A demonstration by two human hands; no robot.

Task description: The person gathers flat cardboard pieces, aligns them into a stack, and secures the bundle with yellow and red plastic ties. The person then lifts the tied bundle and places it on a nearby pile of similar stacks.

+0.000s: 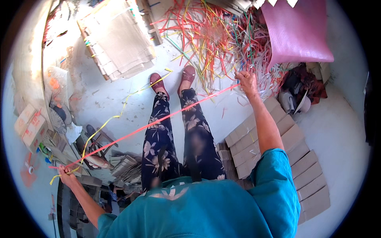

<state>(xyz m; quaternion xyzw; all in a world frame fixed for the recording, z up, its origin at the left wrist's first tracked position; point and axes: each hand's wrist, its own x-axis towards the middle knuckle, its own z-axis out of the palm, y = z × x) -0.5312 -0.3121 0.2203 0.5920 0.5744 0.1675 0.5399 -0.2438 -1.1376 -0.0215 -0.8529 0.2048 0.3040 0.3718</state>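
Observation:
A red plastic strap [158, 121] is stretched taut across the front of my legs, running from low left to upper right. At its left end my left hand [68, 176] is closed round it. The same hand also grips a yellow strap [122, 109], which hangs slack and trails to the floor near my left shoe. On the other side, my right hand [248, 82] is a closed fist round the red strap's far end, beside the heap of loose straps [210, 37].
Flattened cardboard [119, 43] lies stacked at the far left. Bundled cardboard [311, 186] stands at my right. A pink sheet [297, 31] hangs at the far right, above piled clothes [305, 89]. A printed carton [31, 127] sits at the left, with a small stool [101, 142] nearer.

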